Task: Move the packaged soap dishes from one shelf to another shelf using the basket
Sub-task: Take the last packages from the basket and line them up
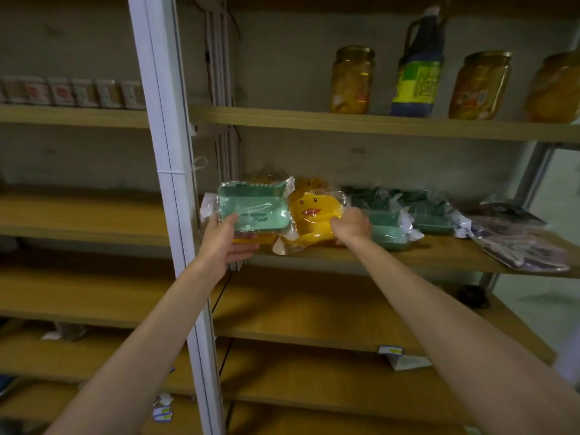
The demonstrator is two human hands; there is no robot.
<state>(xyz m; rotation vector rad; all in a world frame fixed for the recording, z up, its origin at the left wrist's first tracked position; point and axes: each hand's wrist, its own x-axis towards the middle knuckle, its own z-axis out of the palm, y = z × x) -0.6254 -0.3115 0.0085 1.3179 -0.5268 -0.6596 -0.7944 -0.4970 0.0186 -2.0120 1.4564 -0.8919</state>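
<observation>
Several packaged soap dishes lie on the middle wooden shelf (408, 257). My left hand (224, 241) grips a green soap dish in clear wrap (254, 210), tilted up at the shelf's left end, with a yellow pack partly hidden under it. My right hand (351, 226) is closed on a yellow duck-faced soap dish (312, 215) beside it. More green soap dishes (389, 229) sit further right on the same shelf. No basket is in view.
A white upright post (175, 215) stands just left of my left hand. Jars (351, 80) and a dark bottle (416, 76) stand on the shelf above. Flat purple packets (518, 243) lie at the right end. Lower shelves (314, 312) hold little besides price tags.
</observation>
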